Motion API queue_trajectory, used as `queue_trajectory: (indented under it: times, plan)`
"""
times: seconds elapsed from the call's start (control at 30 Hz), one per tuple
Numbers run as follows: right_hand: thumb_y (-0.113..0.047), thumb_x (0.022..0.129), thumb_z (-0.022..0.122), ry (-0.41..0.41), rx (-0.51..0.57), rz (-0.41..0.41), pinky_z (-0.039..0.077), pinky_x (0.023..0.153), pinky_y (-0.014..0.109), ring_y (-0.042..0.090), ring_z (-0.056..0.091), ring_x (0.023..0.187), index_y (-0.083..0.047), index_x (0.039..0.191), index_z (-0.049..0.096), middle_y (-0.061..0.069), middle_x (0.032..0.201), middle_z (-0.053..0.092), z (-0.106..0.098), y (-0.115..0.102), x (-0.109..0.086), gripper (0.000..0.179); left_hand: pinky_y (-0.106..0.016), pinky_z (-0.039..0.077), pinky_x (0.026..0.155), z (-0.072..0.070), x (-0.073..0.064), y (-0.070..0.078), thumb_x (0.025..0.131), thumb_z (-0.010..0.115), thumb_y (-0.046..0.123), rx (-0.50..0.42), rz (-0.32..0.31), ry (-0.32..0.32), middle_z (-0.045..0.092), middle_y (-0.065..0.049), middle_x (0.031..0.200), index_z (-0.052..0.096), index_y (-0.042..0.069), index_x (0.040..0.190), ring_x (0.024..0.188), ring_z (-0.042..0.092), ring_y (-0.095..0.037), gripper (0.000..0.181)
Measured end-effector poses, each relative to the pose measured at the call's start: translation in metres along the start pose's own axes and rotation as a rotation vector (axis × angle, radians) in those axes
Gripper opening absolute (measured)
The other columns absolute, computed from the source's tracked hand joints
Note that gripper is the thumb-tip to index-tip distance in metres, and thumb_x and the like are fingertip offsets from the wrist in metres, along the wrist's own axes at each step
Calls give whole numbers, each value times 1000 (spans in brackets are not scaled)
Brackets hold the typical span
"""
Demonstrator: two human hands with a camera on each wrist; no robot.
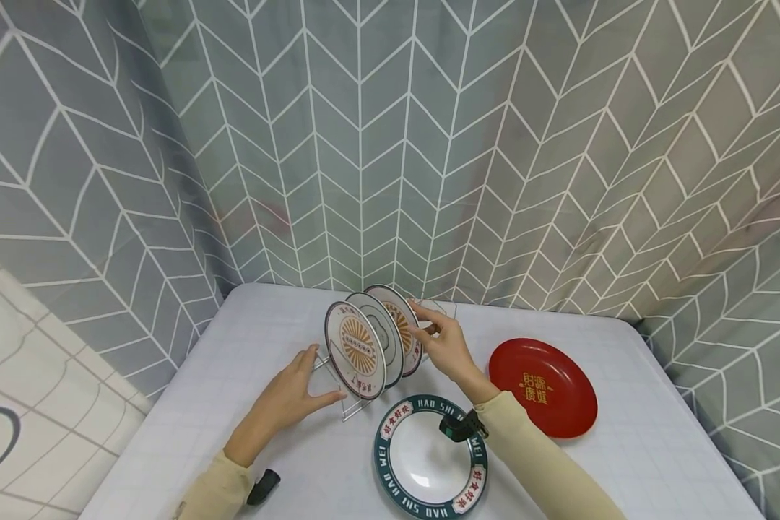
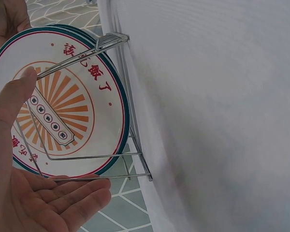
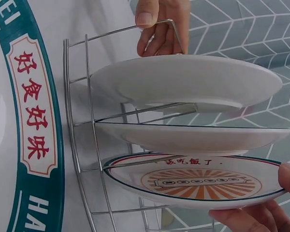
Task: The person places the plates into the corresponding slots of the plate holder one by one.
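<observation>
A wire rack (image 3: 69, 96) holds three plates on edge, side by side. The leftmost plate (image 1: 357, 350) and the rightmost plate (image 3: 198, 182) are white with an orange sunburst and red characters; the middle plate (image 3: 193, 137) lies partly hidden between them. At the rack's left end my left hand (image 1: 286, 393) grips the wire frame, thumb on one wire and fingers by another. My right hand (image 1: 448, 347) pinches the rightmost plate at its rim, thumb on the printed face and fingers behind.
In front of the rack a large white plate (image 1: 429, 458) with a green lettered rim lies flat. To the right is a red oval dish (image 1: 559, 390) with gold characters. A white cloth covers the table (image 1: 325, 469); a patterned curtain (image 1: 390, 144) hangs behind.
</observation>
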State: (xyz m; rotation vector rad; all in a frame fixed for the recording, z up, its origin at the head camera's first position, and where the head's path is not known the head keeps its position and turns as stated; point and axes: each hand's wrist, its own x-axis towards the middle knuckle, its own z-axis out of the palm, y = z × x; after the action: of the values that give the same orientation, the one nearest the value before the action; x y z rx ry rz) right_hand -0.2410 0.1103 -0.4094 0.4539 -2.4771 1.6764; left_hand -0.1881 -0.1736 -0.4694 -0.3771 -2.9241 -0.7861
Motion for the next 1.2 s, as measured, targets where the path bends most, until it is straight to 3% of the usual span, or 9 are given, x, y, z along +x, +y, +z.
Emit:
queue_trajectory:
  times: [0.23,0.37,0.53,0.7,0.83,0.93,1.03,1.2]
  plan:
    - [-4,91,67,-12,-13,9,51,53,23,28,58,79,-9,137,58,19,124,62,-1,0,3,47,-54,47,103,-1,2,0,76,72,64,12,25,29,45,-33,142,30,-8,147,127,51,-46,110]
    - [-1,91,66,-20,-1,24,50,54,20,35,59,81,-7,138,56,22,124,61,-2,-2,4,49,-54,48,102,-2,4,1,77,72,63,10,35,35,47,-32,140,31,-8,147,125,53,-45,108]
    - [4,92,63,-37,10,24,51,57,20,44,58,85,0,139,53,27,122,59,-4,-28,-4,48,-55,48,101,-2,4,2,76,75,60,9,32,37,47,-33,140,31,-8,147,125,53,-46,107]
    - [3,92,62,-37,2,40,55,62,24,40,58,86,0,138,53,26,122,58,-4,-42,-10,47,-54,49,101,-2,4,1,76,75,60,13,22,35,46,-33,141,31,-8,147,125,53,-46,108]
    - [-1,93,63,-46,-10,62,60,70,36,38,58,91,-2,139,54,25,122,59,-4,-41,-12,46,-55,48,102,-1,2,0,76,74,61,3,7,21,45,-33,143,30,-8,147,127,51,-46,109]
    - [-6,94,64,-70,-10,86,61,77,44,38,59,98,-2,141,50,25,124,59,-5,-35,-13,49,-55,47,103,0,1,-1,76,74,62,-6,1,14,44,-32,144,29,-7,148,128,51,-46,109]
    - [-15,94,66,-91,37,130,61,81,45,34,59,105,-9,146,47,23,128,58,-7,-11,-12,55,-55,47,103,2,-1,-1,77,73,62,-8,5,15,44,-32,144,29,-7,148,128,51,-46,108]
    - [-20,95,65,-116,107,155,61,77,42,31,60,109,-12,148,43,24,132,57,-25,24,-22,58,-56,47,103,2,-2,-1,77,72,63,-8,5,16,44,-32,144,30,-7,148,127,51,-46,108]
